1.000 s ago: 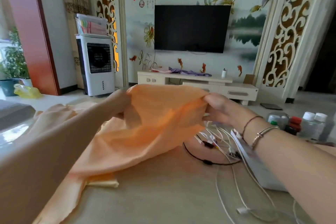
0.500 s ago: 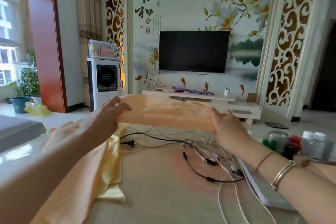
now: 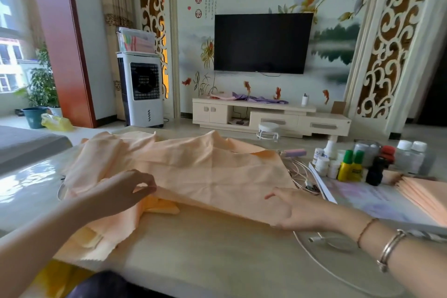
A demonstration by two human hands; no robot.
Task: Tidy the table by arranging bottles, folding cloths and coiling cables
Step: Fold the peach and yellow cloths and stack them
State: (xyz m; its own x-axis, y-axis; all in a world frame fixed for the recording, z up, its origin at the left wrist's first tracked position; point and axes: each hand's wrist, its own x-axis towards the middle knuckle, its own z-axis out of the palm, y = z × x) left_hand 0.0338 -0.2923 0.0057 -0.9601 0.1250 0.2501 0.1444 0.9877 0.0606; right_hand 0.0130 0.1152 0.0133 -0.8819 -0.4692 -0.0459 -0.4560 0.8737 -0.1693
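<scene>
A peach-orange cloth lies spread over the middle of the table, covering most of the cables. My left hand pinches the cloth's near left edge between thumb and fingers. My right hand holds the near right corner of the cloth, down on the table. White cables poke out at the cloth's right side, and one white cable loops in front of my right wrist. A yellow cloth shows from under the peach one. Several bottles stand grouped at the right.
A white flat device lies right of the cloth, with a stack of folded peach cloths on it. A grey cushion is at the far left. More yellow fabric hangs at the table's near left edge.
The cloth was held up in the air between both hands; now it is lowered and spread flat on the table over the cables, with both hands down at its near edge.
</scene>
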